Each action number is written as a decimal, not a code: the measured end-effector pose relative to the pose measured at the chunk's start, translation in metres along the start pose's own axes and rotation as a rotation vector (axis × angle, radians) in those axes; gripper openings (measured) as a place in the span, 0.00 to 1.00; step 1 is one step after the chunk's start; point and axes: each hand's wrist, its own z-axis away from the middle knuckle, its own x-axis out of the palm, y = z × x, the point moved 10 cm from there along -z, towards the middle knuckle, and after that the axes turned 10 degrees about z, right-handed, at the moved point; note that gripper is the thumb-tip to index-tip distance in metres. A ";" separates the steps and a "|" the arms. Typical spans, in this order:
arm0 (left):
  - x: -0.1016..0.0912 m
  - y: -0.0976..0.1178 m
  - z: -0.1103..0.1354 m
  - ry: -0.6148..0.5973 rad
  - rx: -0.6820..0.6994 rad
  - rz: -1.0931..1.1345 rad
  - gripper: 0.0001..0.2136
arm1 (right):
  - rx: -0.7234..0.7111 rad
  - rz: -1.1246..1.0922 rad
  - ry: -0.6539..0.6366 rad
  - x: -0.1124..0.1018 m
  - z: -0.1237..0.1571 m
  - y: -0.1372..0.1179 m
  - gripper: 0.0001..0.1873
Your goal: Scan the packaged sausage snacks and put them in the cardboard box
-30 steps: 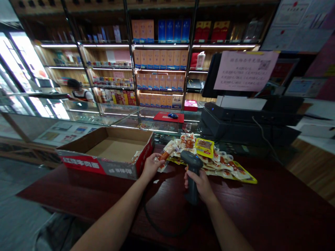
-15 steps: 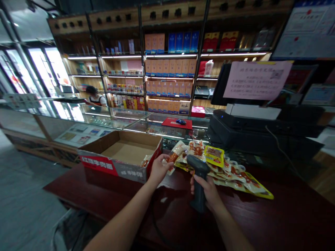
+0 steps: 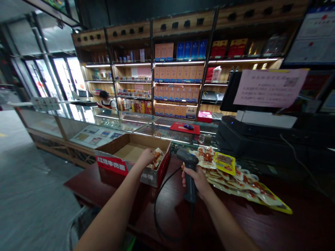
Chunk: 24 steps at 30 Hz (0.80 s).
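My left hand [image 3: 146, 159] reaches over the front wall of an open cardboard box [image 3: 162, 168]. Its fingers are closed at a clear vacuum-packed snack [image 3: 157, 157] with reddish-brown food inside, at the box's right end; the fingertips are partly hidden. My right hand [image 3: 196, 177] grips the handle of a dark grey barcode scanner [image 3: 190, 186], held upright over the table with its head toward the box. A black cable [image 3: 156, 205] loops down from it. Right of the scanner lies a pile of similar snack packs [image 3: 230, 179], with a yellow-edged pack [image 3: 225, 163] on top.
The dark red wooden table [image 3: 261, 226] carries the box and pile. Behind it is a glass display counter [image 3: 141, 122] with a mouse [image 3: 188, 126] on a red mat [image 3: 178, 128]. A monitor [image 3: 227, 92] and black machine [image 3: 232, 129] stand at right. A person [image 3: 107, 101] sits far left.
My left hand has moved left with a snack pack, from beside the pile into the box. The scanner in my right hand has shifted slightly left in view, and the camera has turned left.
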 end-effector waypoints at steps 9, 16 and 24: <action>0.011 0.018 0.006 0.005 0.079 -0.465 0.18 | 0.009 0.002 0.050 -0.008 0.003 0.008 0.15; 0.049 0.047 0.024 -0.060 0.182 -0.535 0.15 | 0.043 -0.036 0.103 -0.023 0.009 0.016 0.16; 0.010 0.020 0.088 -0.223 0.267 -0.505 0.07 | 0.042 -0.071 0.164 -0.047 0.017 0.020 0.16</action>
